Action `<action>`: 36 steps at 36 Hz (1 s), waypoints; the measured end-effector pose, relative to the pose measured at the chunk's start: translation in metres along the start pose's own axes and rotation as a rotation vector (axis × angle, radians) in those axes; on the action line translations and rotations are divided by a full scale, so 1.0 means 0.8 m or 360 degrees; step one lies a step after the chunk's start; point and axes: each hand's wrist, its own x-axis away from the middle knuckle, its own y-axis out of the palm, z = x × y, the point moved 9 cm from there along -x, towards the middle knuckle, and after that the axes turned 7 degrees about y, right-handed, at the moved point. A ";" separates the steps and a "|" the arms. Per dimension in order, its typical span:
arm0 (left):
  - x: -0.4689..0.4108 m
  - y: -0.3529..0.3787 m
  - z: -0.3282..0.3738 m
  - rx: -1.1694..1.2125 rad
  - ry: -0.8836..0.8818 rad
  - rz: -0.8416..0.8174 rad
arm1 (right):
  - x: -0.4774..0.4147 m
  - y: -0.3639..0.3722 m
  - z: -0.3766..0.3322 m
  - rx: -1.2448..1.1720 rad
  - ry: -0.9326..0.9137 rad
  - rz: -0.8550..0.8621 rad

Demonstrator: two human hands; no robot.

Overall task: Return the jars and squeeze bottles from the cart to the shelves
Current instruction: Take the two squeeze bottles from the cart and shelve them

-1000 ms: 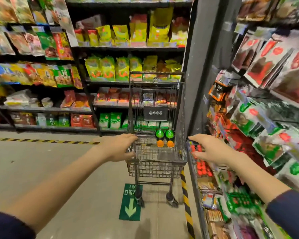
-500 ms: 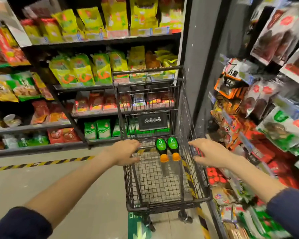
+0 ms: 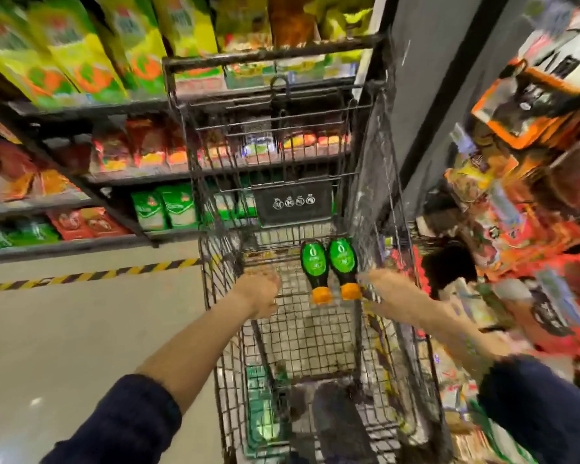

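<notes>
Two bottles (image 3: 329,267) lie side by side in our cart (image 3: 375,182), touching along their dark bodies, green labels toward the far end and orange caps pointing back at us. They rest on the wire floor toward the right wall of the basket, at about mid-length, below the black placard that hangs on the far end.

Our left hand (image 3: 260,294) is over the cart, near its left wall and just left of the bottles. The fingers curl inward in a loose fist, but the blur keeps us from telling whether they grip a wire or hold nothing; no bottle is in that hand.

Our right hand (image 3: 387,291) reaches in from the right, its fingertips just beside the orange cap of the nearer bottle. The frame is smeared there, so we cannot tell if the fingers touch the cap or how far they are spread. Nothing is visibly grasped by it.

Both forearms are bare, with dark blue sleeves (image 3: 128,420) pushed up toward the elbows.

Shelves (image 3: 121,177) of bright snack bags fill the wall ahead and to the left, yellow-green packs above, red and green ones lower down. More packets hang close on our right. A yellow and black stripe (image 3: 91,274) runs across the pale floor at the foot of the left shelves.
</notes>
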 end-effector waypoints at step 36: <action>-0.311 0.186 -0.011 0.2789 -0.1255 0.0204 | -0.302 0.223 0.131 -0.1142 0.1007 0.0130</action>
